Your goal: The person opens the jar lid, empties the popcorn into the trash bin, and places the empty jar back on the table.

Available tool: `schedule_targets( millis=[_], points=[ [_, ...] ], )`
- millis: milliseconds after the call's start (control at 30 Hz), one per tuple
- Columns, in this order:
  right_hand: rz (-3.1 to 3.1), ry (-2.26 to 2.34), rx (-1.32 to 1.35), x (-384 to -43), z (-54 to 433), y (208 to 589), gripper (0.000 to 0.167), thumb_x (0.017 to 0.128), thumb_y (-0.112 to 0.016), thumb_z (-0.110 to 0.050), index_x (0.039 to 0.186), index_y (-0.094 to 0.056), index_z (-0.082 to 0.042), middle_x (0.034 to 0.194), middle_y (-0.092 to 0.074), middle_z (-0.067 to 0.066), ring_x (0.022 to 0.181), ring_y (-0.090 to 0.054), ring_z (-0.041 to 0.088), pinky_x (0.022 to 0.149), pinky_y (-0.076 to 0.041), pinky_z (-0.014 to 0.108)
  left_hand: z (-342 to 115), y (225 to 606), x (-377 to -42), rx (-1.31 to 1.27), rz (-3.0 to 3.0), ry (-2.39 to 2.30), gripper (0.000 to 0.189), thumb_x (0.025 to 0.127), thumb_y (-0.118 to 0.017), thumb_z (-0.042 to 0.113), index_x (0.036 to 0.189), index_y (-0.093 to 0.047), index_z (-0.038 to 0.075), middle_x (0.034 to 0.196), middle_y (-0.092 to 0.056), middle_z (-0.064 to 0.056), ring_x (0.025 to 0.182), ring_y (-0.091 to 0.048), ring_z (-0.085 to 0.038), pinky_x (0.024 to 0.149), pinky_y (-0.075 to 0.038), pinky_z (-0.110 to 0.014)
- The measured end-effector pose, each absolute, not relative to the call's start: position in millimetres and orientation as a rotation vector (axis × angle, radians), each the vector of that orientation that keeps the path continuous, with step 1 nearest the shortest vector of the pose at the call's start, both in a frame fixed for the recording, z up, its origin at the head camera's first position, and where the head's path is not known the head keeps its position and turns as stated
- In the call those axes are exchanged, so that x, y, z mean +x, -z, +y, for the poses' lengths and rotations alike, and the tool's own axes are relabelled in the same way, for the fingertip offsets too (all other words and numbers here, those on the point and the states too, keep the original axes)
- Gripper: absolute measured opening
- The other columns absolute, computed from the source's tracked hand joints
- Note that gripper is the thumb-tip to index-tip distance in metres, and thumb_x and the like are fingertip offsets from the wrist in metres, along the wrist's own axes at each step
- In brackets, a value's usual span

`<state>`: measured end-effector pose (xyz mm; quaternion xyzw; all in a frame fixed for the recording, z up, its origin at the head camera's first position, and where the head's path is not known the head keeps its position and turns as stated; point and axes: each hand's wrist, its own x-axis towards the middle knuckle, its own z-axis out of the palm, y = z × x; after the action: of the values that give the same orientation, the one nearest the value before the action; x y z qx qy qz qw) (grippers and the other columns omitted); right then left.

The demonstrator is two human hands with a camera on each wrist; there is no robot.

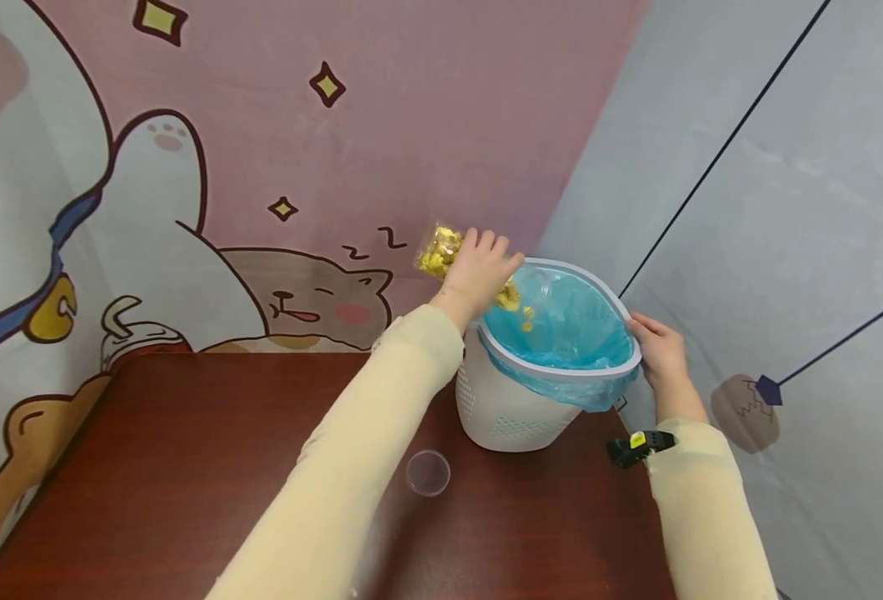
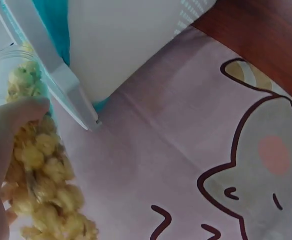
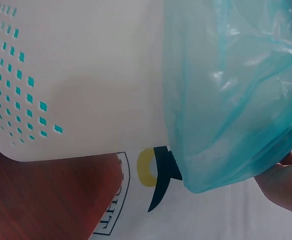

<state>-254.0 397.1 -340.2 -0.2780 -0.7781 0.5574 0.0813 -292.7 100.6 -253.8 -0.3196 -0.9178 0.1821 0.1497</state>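
Note:
My left hand grips a clear plastic jar of yellow popcorn, tipped with its mouth over the white trash bin. In the left wrist view, the thumb lies across the jar, and popcorn fills its lower part. A few loose pieces of popcorn are in the air below the jar's mouth. Blue plastic liner covers the inside of the bin and folds over its rim. On the right, my right hand holds the bin's rim; in the right wrist view that hand is partly behind the liner.
A clear round lid lies on the dark red-brown table, left of the bin's base. Behind stands a cloth backdrop with cartoon animals; a pale grey part of it rises close on the right.

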Motion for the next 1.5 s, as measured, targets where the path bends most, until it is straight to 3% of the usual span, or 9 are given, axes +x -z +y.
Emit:
schedule_targets(
  millis=[200, 400, 667, 800, 933, 1133, 1367, 1433, 1500],
  points=[
    [-2.321, -1.670, -0.816, -252, 396, 341, 0.051, 0.095, -0.048, -0.038, 0.140, -0.044, -0.016, 0.150, -0.035, 0.008, 0.120, -0.047, 0.013, 0.081, -0.045, 0.016, 100, 255, -291, -0.929, -2.566, -0.610, 0.053, 0.097, -0.049, 0.021, 0.145, -0.027, 0.027, 0.139, -0.037, -0.007, 0.129, -0.035, -0.026, 0.111, -0.024, -0.046],
    [-2.321, -1.675, -0.821, -253, 399, 343, 0.051, 0.094, -0.050, -0.037, 0.140, -0.044, -0.015, 0.150, -0.035, 0.009, 0.102, -0.051, 0.005, 0.064, -0.045, 0.009, 101, 257, -289, -0.941, -2.465, -0.710, 0.047, 0.101, -0.039, 0.018, 0.145, -0.029, 0.028, 0.139, -0.038, -0.007, 0.129, -0.036, -0.027, 0.110, -0.026, -0.045],
    [-2.291, -1.723, -0.707, -270, 432, 370, 0.046, 0.087, -0.063, -0.041, 0.129, -0.057, -0.025, 0.139, -0.050, 0.001, 0.109, -0.055, 0.011, 0.089, -0.050, 0.028, 103, 256, -287, -0.975, -2.366, -0.731, 0.044, 0.099, -0.043, 0.019, 0.141, -0.033, 0.027, 0.137, -0.040, -0.005, 0.127, -0.038, -0.025, 0.110, -0.027, -0.044],
    [-2.289, -1.715, -0.736, -269, 428, 367, 0.047, 0.088, -0.061, -0.040, 0.131, -0.055, -0.024, 0.140, -0.049, 0.002, 0.110, -0.054, 0.010, 0.085, -0.051, 0.025, 103, 254, -286, -0.992, -2.363, -0.768, 0.047, 0.098, -0.046, 0.021, 0.142, -0.031, 0.027, 0.139, -0.038, -0.006, 0.129, -0.036, -0.026, 0.112, -0.025, -0.044],
    [-2.346, -1.673, -0.820, -256, 405, 345, 0.052, 0.092, -0.053, -0.041, 0.139, -0.045, -0.018, 0.149, -0.036, 0.006, 0.113, -0.049, 0.010, 0.081, -0.049, 0.018, 102, 253, -286, -1.012, -2.326, -0.832, 0.048, 0.097, -0.047, 0.021, 0.142, -0.029, 0.026, 0.140, -0.037, -0.006, 0.130, -0.035, -0.026, 0.113, -0.024, -0.044],
    [-2.285, -1.729, -0.831, -250, 396, 337, 0.052, 0.093, -0.053, -0.036, 0.139, -0.045, -0.015, 0.149, -0.036, 0.008, 0.093, -0.050, 0.000, 0.063, -0.045, 0.009, 99, 252, -287, -1.026, -2.281, -0.881, 0.049, 0.098, -0.045, 0.022, 0.143, -0.027, 0.025, 0.142, -0.035, -0.007, 0.130, -0.035, -0.026, 0.113, -0.024, -0.045],
    [-2.334, -1.683, -0.844, -249, 395, 338, 0.054, 0.093, -0.052, -0.041, 0.140, -0.044, -0.017, 0.150, -0.035, 0.007, 0.113, -0.048, 0.010, 0.083, -0.047, 0.017, 97, 250, -286, -1.027, -2.248, -0.869, 0.047, 0.098, -0.044, 0.021, 0.142, -0.028, 0.025, 0.142, -0.035, -0.007, 0.130, -0.035, -0.026, 0.113, -0.023, -0.045],
    [-2.335, -1.684, -0.843, -250, 395, 339, 0.054, 0.093, -0.051, -0.040, 0.141, -0.043, -0.017, 0.150, -0.035, 0.007, 0.116, -0.047, 0.011, 0.081, -0.047, 0.015, 97, 250, -286, -1.029, -2.238, -0.871, 0.047, 0.098, -0.045, 0.022, 0.142, -0.029, 0.025, 0.142, -0.035, -0.007, 0.130, -0.036, -0.026, 0.113, -0.024, -0.045],
    [-2.327, -1.692, -0.841, -250, 395, 339, 0.053, 0.093, -0.051, -0.039, 0.141, -0.043, -0.017, 0.150, -0.034, 0.007, 0.118, -0.047, 0.012, 0.088, -0.047, 0.019, 96, 249, -284, -1.030, -2.221, -0.888, 0.048, 0.097, -0.046, 0.023, 0.142, -0.028, 0.024, 0.142, -0.035, -0.007, 0.129, -0.036, -0.026, 0.113, -0.024, -0.045]
  ],
)
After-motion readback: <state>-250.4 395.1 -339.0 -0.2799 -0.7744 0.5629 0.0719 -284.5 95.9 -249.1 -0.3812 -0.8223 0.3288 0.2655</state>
